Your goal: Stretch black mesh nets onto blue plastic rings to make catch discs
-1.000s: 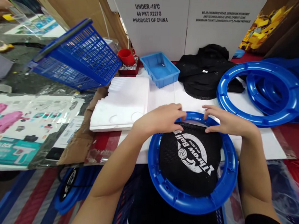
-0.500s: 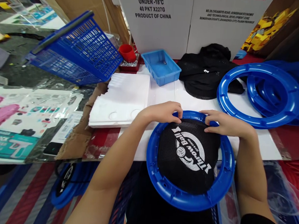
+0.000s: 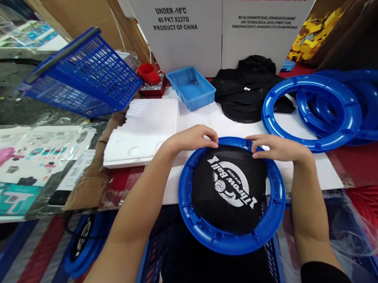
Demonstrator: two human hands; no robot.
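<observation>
A blue plastic ring [image 3: 225, 239] lies in front of me, half over the table's near edge. A black mesh net [image 3: 229, 189] with a white "Throw Ball" logo fills its opening. My left hand [image 3: 192, 138] pinches the net's far edge at the ring's upper left rim. My right hand [image 3: 274, 147] pinches the same edge at the upper right rim. Both hands have fingers curled closed on the mesh.
More blue rings [image 3: 312, 113] lie stacked at the right. A pile of black nets [image 3: 244, 94] sits behind. A small light-blue tray [image 3: 191, 86], red cup [image 3: 148, 73], white foam slab [image 3: 145, 129] and tilted blue basket [image 3: 85, 76] stand to the left. White cartons [image 3: 219, 30] close off the back.
Both hands have stayed on the net's far edge, fingers shifting slightly along the rim. The view has drifted, so the ring sits a little more to the left.
</observation>
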